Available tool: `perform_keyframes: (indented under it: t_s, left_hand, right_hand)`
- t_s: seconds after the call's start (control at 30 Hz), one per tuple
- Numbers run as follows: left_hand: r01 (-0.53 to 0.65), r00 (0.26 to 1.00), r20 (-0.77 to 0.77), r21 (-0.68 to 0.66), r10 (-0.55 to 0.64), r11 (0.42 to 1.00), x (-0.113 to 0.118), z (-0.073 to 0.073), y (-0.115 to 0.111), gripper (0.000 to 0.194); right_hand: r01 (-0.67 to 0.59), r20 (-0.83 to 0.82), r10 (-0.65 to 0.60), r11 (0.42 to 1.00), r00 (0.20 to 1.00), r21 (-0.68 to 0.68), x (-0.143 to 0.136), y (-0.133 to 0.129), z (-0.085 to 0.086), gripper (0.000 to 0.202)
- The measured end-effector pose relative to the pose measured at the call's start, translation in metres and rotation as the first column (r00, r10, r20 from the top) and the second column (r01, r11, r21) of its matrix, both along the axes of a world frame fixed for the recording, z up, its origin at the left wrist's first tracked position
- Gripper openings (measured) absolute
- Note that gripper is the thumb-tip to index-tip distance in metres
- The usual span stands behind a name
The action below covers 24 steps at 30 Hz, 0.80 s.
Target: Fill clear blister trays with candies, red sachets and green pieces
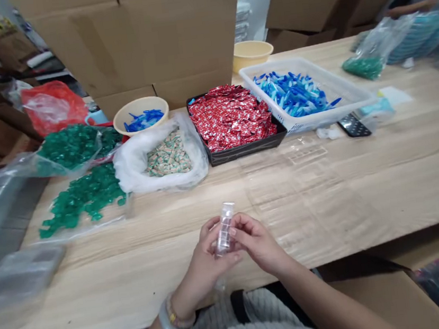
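Both hands [227,241] pinch one clear plastic case [225,229]. I count two cream bowls [140,116], one red-packet tray [234,122], cardboard [139,35] behind.

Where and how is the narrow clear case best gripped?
Probably by its long side edges, around the lower half, coming in from both sides. The case is slim and stands tilted with its far end sticking out free, so the left hand can cradle one edge while the right hand pinches the other.
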State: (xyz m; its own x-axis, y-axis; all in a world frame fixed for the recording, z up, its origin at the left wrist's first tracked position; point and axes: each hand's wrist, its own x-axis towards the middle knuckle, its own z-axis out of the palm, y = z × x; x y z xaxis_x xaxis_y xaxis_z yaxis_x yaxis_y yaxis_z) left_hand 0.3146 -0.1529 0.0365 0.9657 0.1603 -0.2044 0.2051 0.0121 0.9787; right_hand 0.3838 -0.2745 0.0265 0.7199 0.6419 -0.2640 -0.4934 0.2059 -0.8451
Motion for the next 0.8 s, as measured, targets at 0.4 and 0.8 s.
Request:
perform_keyframes:
  t_s: [0.4,0.8]
  left_hand:
    - [-0.265,0.955,-0.232,-0.371,0.188,0.89,-0.008,0.003,0.045,0.049]
    - [0.299,0.936,-0.026,0.583,-0.351,0.755,-0.03,-0.013,0.042,0.032]
  right_hand:
    - [0.217,0.1,-0.209,0.973,0.973,-0.077,-0.01,-0.014,-0.007,0.027]
    - [0.263,-0.188,-0.332,0.912,0.924,-0.314,0.059,0.013,-0.064,0.029]
